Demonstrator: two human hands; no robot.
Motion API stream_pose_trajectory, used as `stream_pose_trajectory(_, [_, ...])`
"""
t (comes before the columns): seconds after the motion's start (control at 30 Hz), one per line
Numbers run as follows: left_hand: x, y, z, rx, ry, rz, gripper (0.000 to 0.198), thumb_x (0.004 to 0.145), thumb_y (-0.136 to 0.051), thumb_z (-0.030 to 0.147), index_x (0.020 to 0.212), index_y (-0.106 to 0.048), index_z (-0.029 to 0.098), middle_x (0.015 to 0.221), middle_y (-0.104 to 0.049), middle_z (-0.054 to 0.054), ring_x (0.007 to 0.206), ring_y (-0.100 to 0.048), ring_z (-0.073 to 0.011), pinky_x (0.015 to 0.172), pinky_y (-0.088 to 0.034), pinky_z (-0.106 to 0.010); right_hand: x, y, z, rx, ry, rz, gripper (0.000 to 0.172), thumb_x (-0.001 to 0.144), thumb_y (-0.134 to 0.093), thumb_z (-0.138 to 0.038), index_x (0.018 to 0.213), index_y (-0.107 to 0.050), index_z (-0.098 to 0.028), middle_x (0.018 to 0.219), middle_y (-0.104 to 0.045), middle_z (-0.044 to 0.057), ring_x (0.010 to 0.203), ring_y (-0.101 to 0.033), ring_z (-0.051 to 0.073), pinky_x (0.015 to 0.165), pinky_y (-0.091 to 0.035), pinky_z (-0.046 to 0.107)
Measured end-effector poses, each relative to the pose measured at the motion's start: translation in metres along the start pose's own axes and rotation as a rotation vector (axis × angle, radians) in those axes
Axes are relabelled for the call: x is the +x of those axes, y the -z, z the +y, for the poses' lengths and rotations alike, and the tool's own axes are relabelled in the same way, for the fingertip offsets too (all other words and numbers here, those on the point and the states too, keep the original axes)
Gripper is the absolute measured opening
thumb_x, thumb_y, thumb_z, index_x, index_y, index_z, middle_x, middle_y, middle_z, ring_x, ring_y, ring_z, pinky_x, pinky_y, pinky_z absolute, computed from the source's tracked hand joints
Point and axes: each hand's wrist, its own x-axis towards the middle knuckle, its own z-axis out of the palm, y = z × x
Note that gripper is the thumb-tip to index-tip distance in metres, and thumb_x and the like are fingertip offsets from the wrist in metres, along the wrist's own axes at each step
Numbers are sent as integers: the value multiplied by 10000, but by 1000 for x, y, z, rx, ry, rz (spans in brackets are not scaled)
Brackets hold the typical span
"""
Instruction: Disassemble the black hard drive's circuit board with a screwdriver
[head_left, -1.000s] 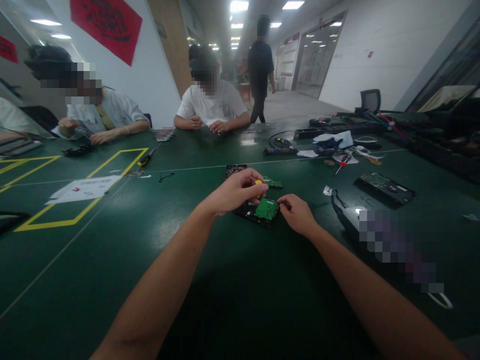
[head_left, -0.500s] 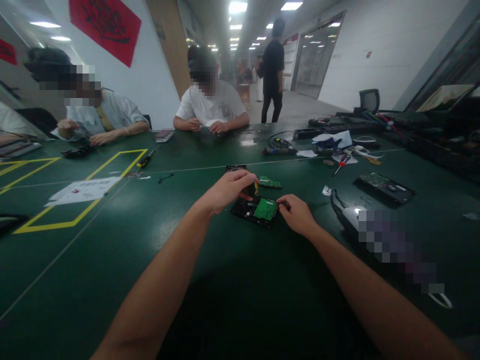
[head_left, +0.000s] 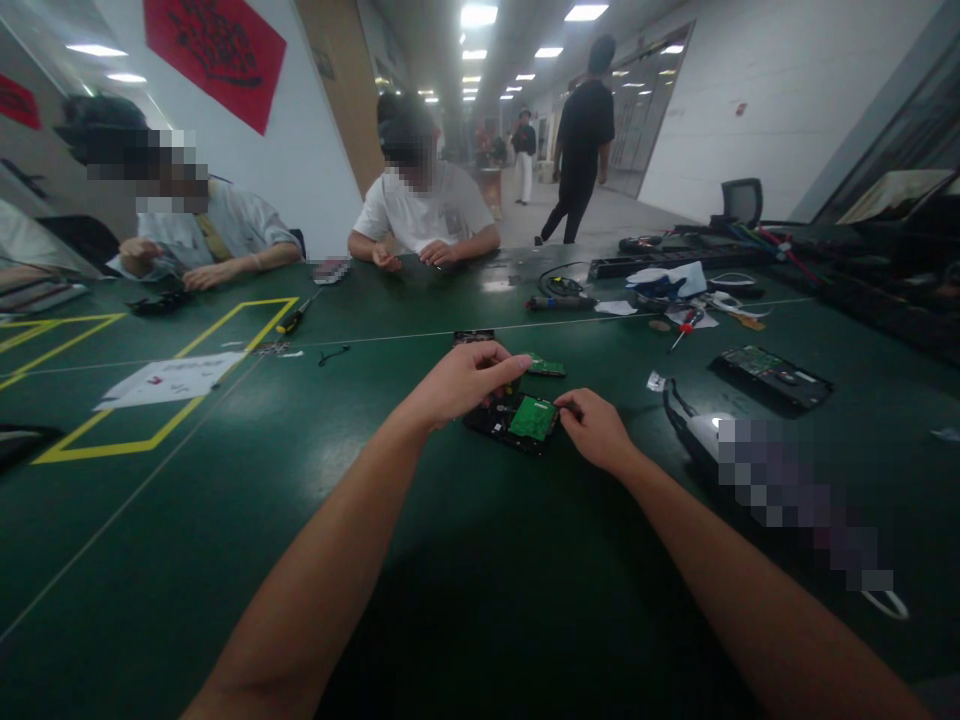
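A black hard drive with a green circuit board on top lies on the green table. My left hand hovers over its far left corner, fingers curled round a small screwdriver that is mostly hidden. My right hand rests at the drive's right edge, fingers pinched against it. A loose green circuit board lies just behind the drive.
Two seated people work across the table; another walks down the corridor. A second drive lies at right, with tools and cables behind it. A white paper sits in a yellow taped square, a yellow-handled screwdriver beyond.
My left hand has lowered over the drive, and the yellow screwdriver handle seen earlier is now hidden in it. My right hand stays put. The walking person has moved right.
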Motion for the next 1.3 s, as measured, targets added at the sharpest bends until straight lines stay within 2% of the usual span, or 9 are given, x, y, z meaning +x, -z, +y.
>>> stream_pose_trajectory(0.13, [0, -1, 2, -49, 7, -51, 344, 963, -611, 522, 899, -653, 187, 799, -636, -33, 660, -619, -132, 531, -454, -221, 0, 1, -2, 0, -6, -1, 193, 915, -568, -156, 1046, -706, -186, 1017, -702, 72, 834, -635, 189, 765, -475, 331])
stream_pose_trajectory(0.27, [1, -3, -1, -95, -22, -54, 308, 999, -564, 467, 923, -668, 187, 840, -648, -42, 634, -611, -114, 556, -494, -230, 0, 1, -1, 4, -8, -5, 197, 920, -565, -166, 1056, -706, -190, 1027, -700, 71, 824, -635, 186, 755, -475, 329])
stream_pose_trajectory(0.43, [3, -11, -5, -135, -5, -66, 355, 986, -597, 537, 892, -613, 195, 754, -612, -20, 596, -619, -118, 530, -508, -238, 1, 0, 0, 3, -13, 7, 194, 909, -570, -158, 1048, -704, -183, 996, -698, 69, 830, -639, 189, 773, -478, 326])
stream_pose_trajectory(0.6, [3, -15, -4, -168, 63, -9, 365, 954, -660, 549, 900, -560, 202, 714, -605, -7, 560, -634, -125, 492, -507, -238, 0, -1, 1, 8, 2, 9, 200, 909, -562, -159, 1049, -702, -184, 998, -695, 67, 813, -633, 186, 772, -474, 326])
stream_pose_trajectory(0.83, [-2, -8, 4, -199, 34, -106, 288, 973, -649, 467, 924, -627, 184, 685, -568, 18, 544, -621, -108, 452, -479, -199, 0, 0, 0, 0, -4, 4, 201, 914, -565, -160, 1056, -705, -185, 1000, -697, 65, 825, -633, 185, 784, -473, 326])
stream_pose_trajectory(0.9, [-3, -7, 6, -222, 45, -107, 257, 977, -641, 437, 968, -648, 180, 739, -610, 2, 530, -624, -99, 437, -473, -196, 0, 0, 0, -7, -6, -3, 198, 918, -565, -165, 1056, -707, -182, 1003, -697, 68, 828, -633, 186, 776, -472, 326])
stream_pose_trajectory(1.07, [-2, -6, 6, -343, 121, -95, 218, 1008, -527, 349, 1069, -653, 182, 1034, -729, -86, 492, -616, -76, 402, -455, -201, 0, -1, 3, -4, -16, -9, 209, 919, -571, -178, 1079, -704, -186, 1016, -699, 68, 820, -634, 187, 756, -475, 328])
stream_pose_trajectory(1.17, [-1, -5, 3, -337, 98, -108, 241, 1014, -528, 380, 1105, -646, 189, 1083, -739, -97, 525, -636, -77, 438, -481, -194, 0, -2, 4, -9, -6, -5, 200, 915, -572, -175, 1066, -702, -190, 1022, -699, 67, 832, -639, 190, 774, -477, 336])
stream_pose_trajectory(1.3, [0, -4, 0, -195, 15, -67, 283, 966, -646, 463, 1018, -644, 184, 908, -711, -57, 557, -635, -87, 491, -507, -203, 0, -1, 2, -11, 1, -5, 194, 913, -568, -166, 1056, -698, -187, 1014, -696, 66, 831, -636, 188, 779, -473, 335])
